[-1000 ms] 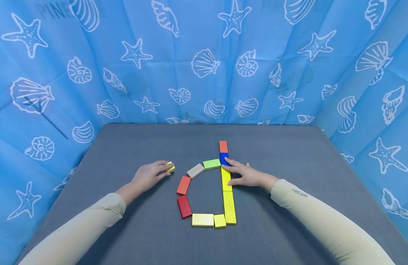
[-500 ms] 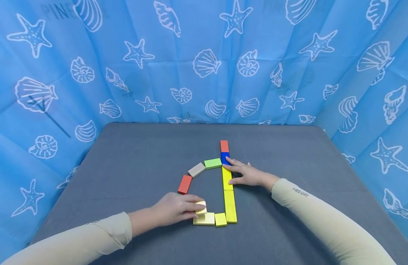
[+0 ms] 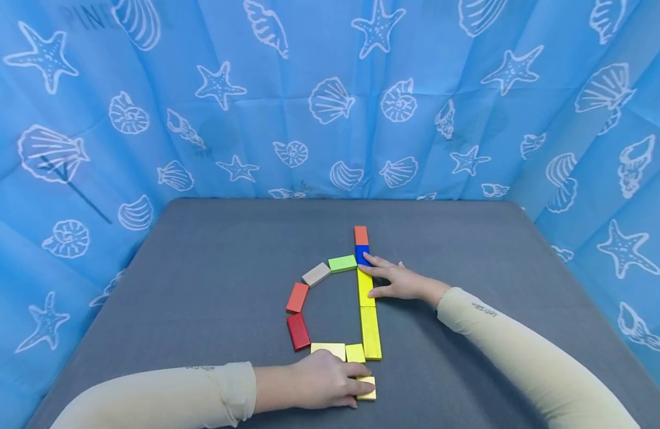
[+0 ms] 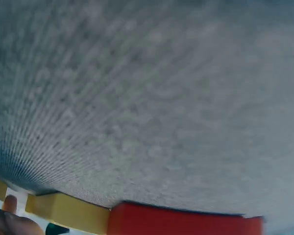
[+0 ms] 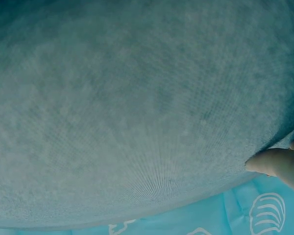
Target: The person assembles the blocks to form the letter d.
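Observation:
My left hand (image 3: 327, 381) pinches a small yellow block (image 3: 369, 395) near the front of the table, just below the bottom of a ring of flat coloured blocks. Its fingers cover part of the block and overlap the pale yellow block (image 3: 326, 348). Spread fingers of my right hand (image 3: 402, 281) rest on the blue block (image 3: 361, 252) and the upper long yellow block (image 3: 365, 289) in the straight column. In the left wrist view, a red block (image 4: 181, 221) and a yellow block (image 4: 71, 212) line the bottom edge. The right wrist view catches only a thumb (image 5: 274, 162).
Dark red (image 3: 298, 332), orange-red (image 3: 297, 298), beige (image 3: 316, 274) and green (image 3: 342, 264) blocks curve round the left side. An orange block (image 3: 360, 235) tops the column, and another long yellow block (image 3: 370, 333) ends it. A blue shell-print curtain (image 3: 287, 119) encloses the grey table (image 3: 217, 238).
My left hand has carried the small yellow block from left of the ring, across its lower part, to the front below it. The right hand stays on the column.

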The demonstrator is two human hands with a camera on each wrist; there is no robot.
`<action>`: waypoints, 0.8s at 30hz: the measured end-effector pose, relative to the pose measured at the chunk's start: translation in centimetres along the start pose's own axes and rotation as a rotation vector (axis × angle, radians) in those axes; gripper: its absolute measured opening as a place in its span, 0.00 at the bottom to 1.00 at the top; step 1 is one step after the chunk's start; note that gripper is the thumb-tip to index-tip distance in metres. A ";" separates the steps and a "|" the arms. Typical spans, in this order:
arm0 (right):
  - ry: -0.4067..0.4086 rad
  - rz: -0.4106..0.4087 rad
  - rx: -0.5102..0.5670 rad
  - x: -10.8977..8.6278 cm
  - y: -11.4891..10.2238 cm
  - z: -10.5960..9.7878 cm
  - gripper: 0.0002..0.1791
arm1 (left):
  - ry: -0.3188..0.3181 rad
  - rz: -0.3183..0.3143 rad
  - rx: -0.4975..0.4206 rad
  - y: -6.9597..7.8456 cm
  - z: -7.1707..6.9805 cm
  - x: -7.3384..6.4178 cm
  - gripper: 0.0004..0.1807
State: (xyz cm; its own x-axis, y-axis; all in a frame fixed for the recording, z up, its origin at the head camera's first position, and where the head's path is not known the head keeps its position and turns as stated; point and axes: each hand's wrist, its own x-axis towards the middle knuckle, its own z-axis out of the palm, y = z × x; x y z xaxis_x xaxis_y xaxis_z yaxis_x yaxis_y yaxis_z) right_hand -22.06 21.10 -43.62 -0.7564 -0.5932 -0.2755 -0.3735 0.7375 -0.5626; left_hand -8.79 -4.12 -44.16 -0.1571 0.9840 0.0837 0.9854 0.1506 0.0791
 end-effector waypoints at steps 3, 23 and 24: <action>0.000 -0.010 0.003 0.0 0.0 0.0 0.40 | -0.019 0.029 -0.019 -0.3 -0.1 -0.4 0.18; 0.005 -0.003 -0.006 0.0 0.0 -0.1 0.40 | -0.272 -0.069 0.161 2.4 -0.5 1.4 0.25; 0.005 -0.003 -0.008 0.0 0.0 0.0 0.41 | -0.276 -0.068 0.163 2.4 -0.5 1.2 0.25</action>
State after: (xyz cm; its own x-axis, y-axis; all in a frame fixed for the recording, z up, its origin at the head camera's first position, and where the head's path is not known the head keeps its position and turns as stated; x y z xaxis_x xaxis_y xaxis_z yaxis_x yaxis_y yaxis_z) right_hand -22.09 21.10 -43.58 -0.7577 -0.5942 -0.2698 -0.3803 0.7380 -0.5574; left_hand -6.62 -2.58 -43.32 -0.2213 0.9564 -0.1906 0.9742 0.2081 -0.0869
